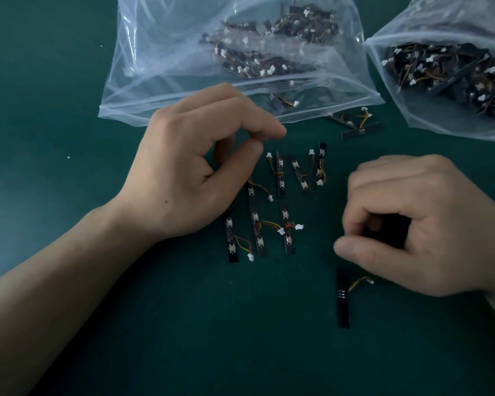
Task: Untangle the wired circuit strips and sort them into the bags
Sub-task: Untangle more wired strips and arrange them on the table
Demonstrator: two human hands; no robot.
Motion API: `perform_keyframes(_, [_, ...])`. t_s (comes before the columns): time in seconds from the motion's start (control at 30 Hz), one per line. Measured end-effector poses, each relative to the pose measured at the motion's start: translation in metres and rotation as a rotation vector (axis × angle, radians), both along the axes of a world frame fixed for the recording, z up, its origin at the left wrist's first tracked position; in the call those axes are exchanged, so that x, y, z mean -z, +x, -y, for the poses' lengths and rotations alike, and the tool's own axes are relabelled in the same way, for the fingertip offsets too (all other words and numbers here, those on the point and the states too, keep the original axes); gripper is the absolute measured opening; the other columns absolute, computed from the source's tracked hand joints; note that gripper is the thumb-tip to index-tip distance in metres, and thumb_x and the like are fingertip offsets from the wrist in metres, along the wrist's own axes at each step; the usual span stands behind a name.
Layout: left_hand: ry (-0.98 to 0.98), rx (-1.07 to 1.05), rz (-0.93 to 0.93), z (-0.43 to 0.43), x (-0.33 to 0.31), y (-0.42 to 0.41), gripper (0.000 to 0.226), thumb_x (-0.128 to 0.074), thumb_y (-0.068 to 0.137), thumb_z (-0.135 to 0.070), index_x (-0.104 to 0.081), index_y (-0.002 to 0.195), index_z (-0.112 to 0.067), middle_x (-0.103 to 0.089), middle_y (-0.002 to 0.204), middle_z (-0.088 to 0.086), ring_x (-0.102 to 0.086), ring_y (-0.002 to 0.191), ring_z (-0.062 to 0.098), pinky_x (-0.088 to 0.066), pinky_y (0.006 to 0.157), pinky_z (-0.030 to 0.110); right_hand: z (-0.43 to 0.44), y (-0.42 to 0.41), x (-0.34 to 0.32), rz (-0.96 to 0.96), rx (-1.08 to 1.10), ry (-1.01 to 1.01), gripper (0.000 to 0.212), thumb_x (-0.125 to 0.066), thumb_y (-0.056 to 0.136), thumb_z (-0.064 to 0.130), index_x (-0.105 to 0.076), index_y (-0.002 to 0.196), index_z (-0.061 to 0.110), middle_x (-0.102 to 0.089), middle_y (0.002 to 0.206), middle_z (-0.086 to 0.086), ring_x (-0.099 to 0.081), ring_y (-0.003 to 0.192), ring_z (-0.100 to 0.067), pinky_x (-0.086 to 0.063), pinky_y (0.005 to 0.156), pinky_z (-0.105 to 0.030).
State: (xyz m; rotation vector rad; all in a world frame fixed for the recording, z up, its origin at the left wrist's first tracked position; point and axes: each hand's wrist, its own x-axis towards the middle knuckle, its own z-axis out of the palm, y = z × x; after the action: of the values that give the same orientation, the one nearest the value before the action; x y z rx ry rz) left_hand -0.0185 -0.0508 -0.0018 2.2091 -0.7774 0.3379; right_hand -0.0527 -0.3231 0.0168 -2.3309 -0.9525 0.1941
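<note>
Several black circuit strips [280, 172] with white buttons and short orange-yellow wires lie side by side on the green mat, in two rough rows. My left hand [195, 167] hovers over the left end of the upper row with its fingers curled and thumb near the index finger; nothing shows between them. It hides the top of one strip [252, 192]. My right hand [417, 221] is curled round a dark thing [389, 228] that looks like a strip. Just below it a lone strip [343, 298] lies face down. Two clear bags [143, 90] [429, 115] hold piles of strips.
The green mat [69, 95] covers the whole table. Two more wired strips [355, 124] lie tangled between the two bags' front edges. One strip [280, 100] sits inside the mouth of the left bag.
</note>
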Motion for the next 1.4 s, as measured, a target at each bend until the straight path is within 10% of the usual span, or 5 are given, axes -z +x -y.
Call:
perform_keyframes(0.2, [0.000,-0.001,-0.007,-0.001,0.000,0.000,0.021,-0.065,0.094,0.005,-0.075,0.107,-0.009,-0.068,0.098,0.004,-0.059,0.070,0.024,-0.048,0.068,0.034,0.005,0.005,-0.012,-0.242,-0.040,-0.139,0.043,-0.076,0.063,0.081,-0.071,0.083,0.043,-0.058,0.073,0.014,-0.057,0.064,-0.012,-0.042,0.054,-0.026])
perform_keyframes(0.67, [0.006,0.002,0.011,-0.001,0.001,0.001,0.021,-0.065,0.095,0.003,-0.075,0.107,-0.010,-0.068,0.099,0.001,-0.058,0.071,0.021,-0.046,0.069,0.026,0.001,-0.001,-0.002,-0.122,0.082,-0.091,0.010,-0.069,0.088,0.047,-0.072,0.084,0.037,-0.058,0.076,0.017,-0.058,0.070,-0.004,-0.037,0.061,-0.015])
perform_keyframes(0.87, [-0.007,0.011,0.012,-0.001,0.003,0.001,0.020,-0.065,0.095,0.003,-0.075,0.108,-0.010,-0.067,0.099,0.002,-0.059,0.070,0.022,-0.044,0.071,0.023,0.011,0.002,-0.003,-0.178,0.026,-0.074,0.035,-0.074,0.074,0.069,-0.072,0.098,0.044,-0.061,0.086,0.016,-0.059,0.075,-0.014,-0.043,0.064,-0.022])
perform_keyframes(1.03, [-0.019,0.016,0.007,-0.001,0.003,0.001,0.020,-0.064,0.095,0.003,-0.075,0.107,-0.009,-0.067,0.098,0.000,-0.058,0.071,0.022,-0.043,0.071,0.022,0.007,0.002,0.006,-0.110,0.061,-0.023,0.003,-0.076,0.087,0.041,-0.076,0.086,0.038,-0.064,0.084,0.016,-0.065,0.078,-0.008,-0.045,0.066,-0.021])
perform_keyframes(1.4, [0.041,0.249,0.094,0.007,-0.001,-0.008,0.030,-0.078,0.097,-0.024,-0.071,0.125,-0.012,-0.068,0.104,0.009,-0.066,0.090,0.018,-0.054,0.081,0.029,-0.020,-0.003,0.012,-0.062,0.276,0.320,0.006,-0.069,0.095,0.019,-0.068,0.089,0.022,-0.063,0.083,0.009,-0.061,0.076,-0.018,-0.041,0.066,-0.016])
